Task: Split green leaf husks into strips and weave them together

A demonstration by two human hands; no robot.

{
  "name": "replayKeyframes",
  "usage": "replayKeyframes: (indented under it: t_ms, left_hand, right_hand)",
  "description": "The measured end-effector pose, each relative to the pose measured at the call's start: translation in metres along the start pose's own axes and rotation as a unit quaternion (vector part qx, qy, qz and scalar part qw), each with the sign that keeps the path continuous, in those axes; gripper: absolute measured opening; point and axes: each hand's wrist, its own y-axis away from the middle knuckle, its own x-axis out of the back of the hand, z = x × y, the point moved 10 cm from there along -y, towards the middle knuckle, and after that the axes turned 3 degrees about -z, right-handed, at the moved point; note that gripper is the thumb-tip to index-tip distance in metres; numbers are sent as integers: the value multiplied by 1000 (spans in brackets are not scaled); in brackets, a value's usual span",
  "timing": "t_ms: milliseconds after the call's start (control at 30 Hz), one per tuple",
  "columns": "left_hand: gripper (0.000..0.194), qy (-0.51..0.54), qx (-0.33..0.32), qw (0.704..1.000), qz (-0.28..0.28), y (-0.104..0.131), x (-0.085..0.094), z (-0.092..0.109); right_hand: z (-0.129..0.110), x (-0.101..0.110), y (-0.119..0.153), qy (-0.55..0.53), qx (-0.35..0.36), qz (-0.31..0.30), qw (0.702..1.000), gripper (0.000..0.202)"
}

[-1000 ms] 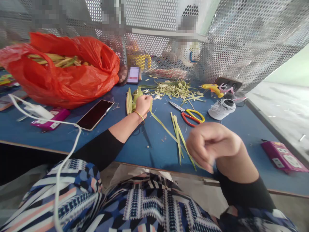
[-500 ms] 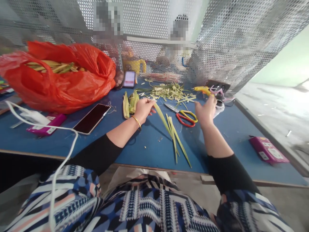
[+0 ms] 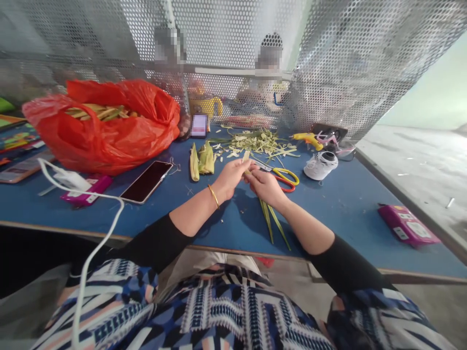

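Both hands meet over the middle of the blue table. My left hand [image 3: 232,178] wears a gold bangle and is closed on a pale green leaf strip [image 3: 247,155], whose end sticks up between the fingers. Right against it, my right hand [image 3: 268,185] pinches the same strip lower down. Beneath my right hand lie several narrow green strips [image 3: 270,224] fanned toward the table's front edge. Scissors [image 3: 288,179] with one yellow and one red handle rest just beyond, their blades partly hidden. Two bundles of folded green leaf [image 3: 206,159] lie to the left of my hands.
Leaf trimmings [image 3: 257,141] are heaped at the back. A red plastic bag [image 3: 124,143] of leaf pieces, a phone [image 3: 147,182] and a white cable [image 3: 105,233] occupy the left. To the right are a white thread spool [image 3: 320,166], a yellow glue gun [image 3: 309,140] and a purple packet [image 3: 407,225].
My right hand has come left from near the white spool to join my left hand at the strip. My left hand has moved slightly right and nearer, raising the strip's end.
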Motion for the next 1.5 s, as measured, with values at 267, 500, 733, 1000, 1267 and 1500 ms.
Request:
replayKeyframes:
  t_ms: [267,500,733,1000,1267,1500]
  left_hand:
    - [25,149,73,986,8,-7,7,-19]
    - [20,146,28,987,-57,-12,-3,-17]
    - [29,242,44,969,23,-15,14,-19]
    - [28,267,75,958,75,-8,25,-17]
    - [30,276,83,955,66,-8,22,-20]
    - [30,276,67,957,64,-7,21,-16]
  right_hand:
    - [-9,5,6,224,13,22,974,19]
    - [-5,12,2,268,-15,4,963,31]
    - [-5,3,5,421,-60,-58,903,32]
    - [-11,1,6,413,-44,-54,908,27]
    - [-10,2,4,412,-43,-54,909,27]
    - [-10,2,4,402,-57,-54,912,32]
